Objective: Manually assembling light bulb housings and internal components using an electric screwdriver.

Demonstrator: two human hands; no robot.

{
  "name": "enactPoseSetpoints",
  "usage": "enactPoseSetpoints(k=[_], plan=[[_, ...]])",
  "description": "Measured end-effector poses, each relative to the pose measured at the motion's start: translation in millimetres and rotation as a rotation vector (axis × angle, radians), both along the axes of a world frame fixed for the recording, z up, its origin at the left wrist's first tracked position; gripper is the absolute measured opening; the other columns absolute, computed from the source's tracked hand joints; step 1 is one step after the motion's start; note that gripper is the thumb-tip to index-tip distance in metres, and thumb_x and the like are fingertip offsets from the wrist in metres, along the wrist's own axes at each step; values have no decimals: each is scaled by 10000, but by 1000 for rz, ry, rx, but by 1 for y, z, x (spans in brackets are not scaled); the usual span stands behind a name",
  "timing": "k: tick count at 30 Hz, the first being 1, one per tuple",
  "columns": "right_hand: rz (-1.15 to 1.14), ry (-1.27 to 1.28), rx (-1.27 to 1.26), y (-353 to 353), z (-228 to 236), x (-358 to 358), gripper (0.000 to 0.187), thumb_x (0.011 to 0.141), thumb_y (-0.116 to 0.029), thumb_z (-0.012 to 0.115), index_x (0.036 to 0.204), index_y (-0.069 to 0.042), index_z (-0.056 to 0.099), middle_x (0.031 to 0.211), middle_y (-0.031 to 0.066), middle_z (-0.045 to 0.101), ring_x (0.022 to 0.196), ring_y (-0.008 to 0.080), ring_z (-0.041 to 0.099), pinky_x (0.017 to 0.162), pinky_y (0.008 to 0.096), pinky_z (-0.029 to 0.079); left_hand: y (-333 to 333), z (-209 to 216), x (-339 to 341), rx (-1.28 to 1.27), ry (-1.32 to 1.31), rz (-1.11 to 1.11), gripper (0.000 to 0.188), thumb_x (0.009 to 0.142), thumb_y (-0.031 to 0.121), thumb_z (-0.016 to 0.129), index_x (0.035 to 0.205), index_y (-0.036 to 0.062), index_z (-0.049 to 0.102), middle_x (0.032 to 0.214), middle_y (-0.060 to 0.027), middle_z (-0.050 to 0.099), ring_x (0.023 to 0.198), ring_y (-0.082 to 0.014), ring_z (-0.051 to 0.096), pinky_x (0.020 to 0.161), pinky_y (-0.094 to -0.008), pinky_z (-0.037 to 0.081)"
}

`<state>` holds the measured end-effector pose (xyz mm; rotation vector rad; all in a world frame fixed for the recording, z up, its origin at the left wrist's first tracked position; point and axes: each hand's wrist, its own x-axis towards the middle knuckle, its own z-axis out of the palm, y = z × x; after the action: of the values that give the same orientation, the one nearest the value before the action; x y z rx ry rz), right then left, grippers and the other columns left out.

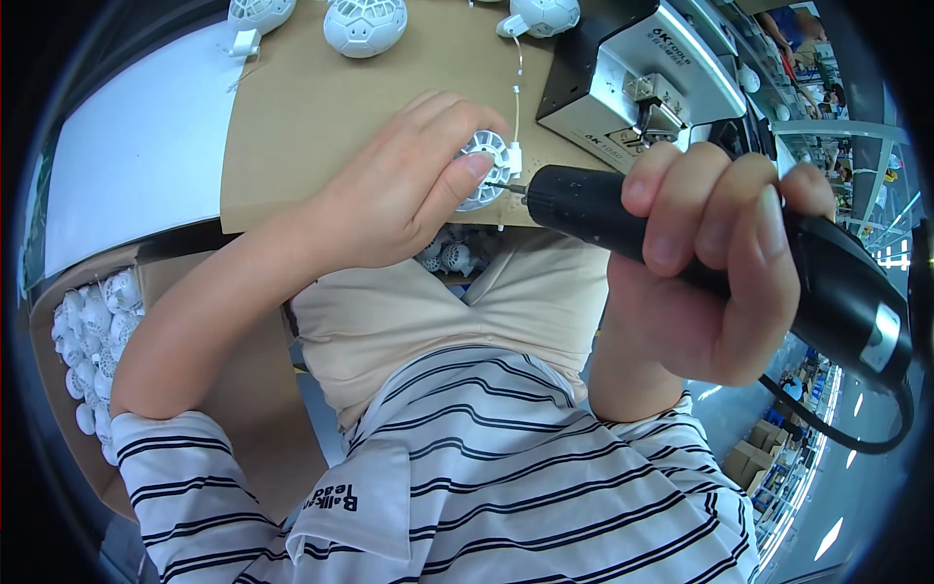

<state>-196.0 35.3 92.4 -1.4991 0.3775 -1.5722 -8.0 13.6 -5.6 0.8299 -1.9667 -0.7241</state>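
My left hand is closed round a round white plastic housing with a spoked underside, holding it at the near edge of the cardboard-covered table. A small white connector block with a thin wire sticks out from the housing's right side. My right hand grips a black electric screwdriver that points left. Its thin metal bit reaches the housing's spoked face beside my left thumb; whether it sits in a screw I cannot tell.
A metal screw feeder stands at the right. Several white ball-shaped housings lie along the far side. A cardboard box of similar white parts is at my left. The screwdriver's black cable loops at the right. A white sheet covers the table's left.
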Motion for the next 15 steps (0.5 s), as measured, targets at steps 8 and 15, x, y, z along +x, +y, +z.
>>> enactPoseSetpoints(k=[8, 15], plan=[[129, -35, 19, -6, -9, -6, 394, 919, -45, 409, 1290, -75, 538, 750, 35, 500, 596, 142, 492, 719, 351, 468, 1, 3, -1, -23, -36, -24, 252, 1007, 201, 469, 1169, 24, 546, 1039, -146, 580, 896, -301, 521, 839, -392, 438], [298, -84, -163, -6, 13, -48, 337, 892, -97, 476, 1218, -59, 553, 752, 1, 533, 591, 106, 499, 725, 316, 450, 12, 17, 2, 137, -72, 35, 298, 991, 234, 499, 1191, 16, 531, 997, -169, 636, 834, -320, 578, 781, -408, 467]])
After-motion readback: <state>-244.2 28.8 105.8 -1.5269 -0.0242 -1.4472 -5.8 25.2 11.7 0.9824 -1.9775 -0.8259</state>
